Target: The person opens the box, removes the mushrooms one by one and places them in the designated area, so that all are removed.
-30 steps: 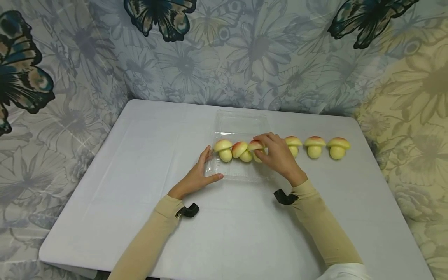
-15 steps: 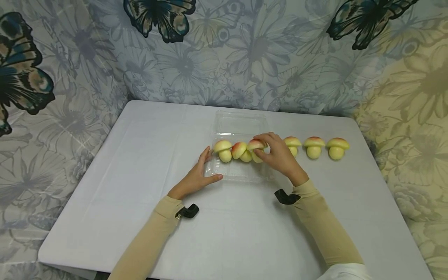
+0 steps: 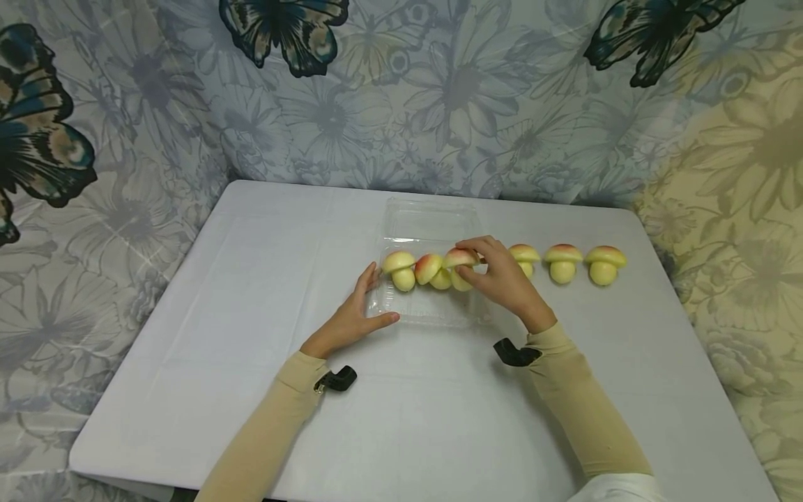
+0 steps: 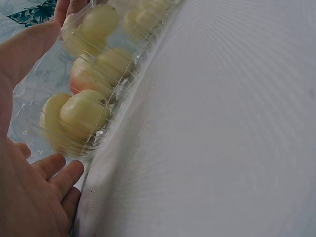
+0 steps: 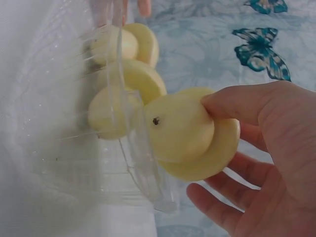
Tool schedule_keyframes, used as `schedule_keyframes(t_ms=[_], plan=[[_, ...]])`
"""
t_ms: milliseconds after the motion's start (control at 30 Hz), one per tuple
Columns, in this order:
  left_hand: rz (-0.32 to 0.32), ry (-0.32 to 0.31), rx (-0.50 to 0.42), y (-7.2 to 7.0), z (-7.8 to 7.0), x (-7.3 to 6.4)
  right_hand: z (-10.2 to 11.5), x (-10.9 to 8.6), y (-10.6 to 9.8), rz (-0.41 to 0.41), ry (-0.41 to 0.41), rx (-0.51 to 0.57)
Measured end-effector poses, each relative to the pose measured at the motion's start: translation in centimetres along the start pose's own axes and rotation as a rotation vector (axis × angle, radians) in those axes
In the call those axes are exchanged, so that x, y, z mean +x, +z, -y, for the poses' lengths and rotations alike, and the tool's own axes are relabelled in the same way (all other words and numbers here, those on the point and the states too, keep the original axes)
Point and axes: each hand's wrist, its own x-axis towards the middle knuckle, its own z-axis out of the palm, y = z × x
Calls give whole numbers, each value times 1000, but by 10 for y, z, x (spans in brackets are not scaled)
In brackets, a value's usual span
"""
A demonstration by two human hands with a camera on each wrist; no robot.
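Observation:
A clear plastic clamshell box [image 3: 426,312] lies open on the table, holding two yellow mushroom-shaped pieces, the left mushroom [image 3: 403,279] upright and the middle mushroom [image 3: 429,268] tilted. My left hand [image 3: 343,325] is spread at the box's left side, thumb along the front corner and fingertips right at the wall. At the box's right end, my right hand [image 3: 509,287] pinches a third red-blushed mushroom [image 5: 180,129] between thumb and fingers. In the right wrist view its stem overlaps the clear wall, and the thumb presses the stem's side.
Several more mushrooms stand in a row right of the box, such as one mushroom [image 3: 563,263]. The box's clear lid [image 3: 433,220] lies folded back behind it. A white cloth covers the table [image 3: 251,279]; patterned fabric walls [image 3: 401,104] rise behind and beside it.
The right hand has shifted very slightly right, showing more of the pinched mushroom's cap. The left hand and the box have stayed in place.

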Motion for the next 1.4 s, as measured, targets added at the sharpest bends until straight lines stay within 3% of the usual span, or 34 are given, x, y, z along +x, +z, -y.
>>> schedule_keyframes(t_ms=[833, 1400], plan=[[1, -11, -4, 0, -2, -1, 7, -7, -23, -58, -3, -10], [-2, 10, 10, 0, -1, 0, 14, -25, -40, -77, -1, 9]])
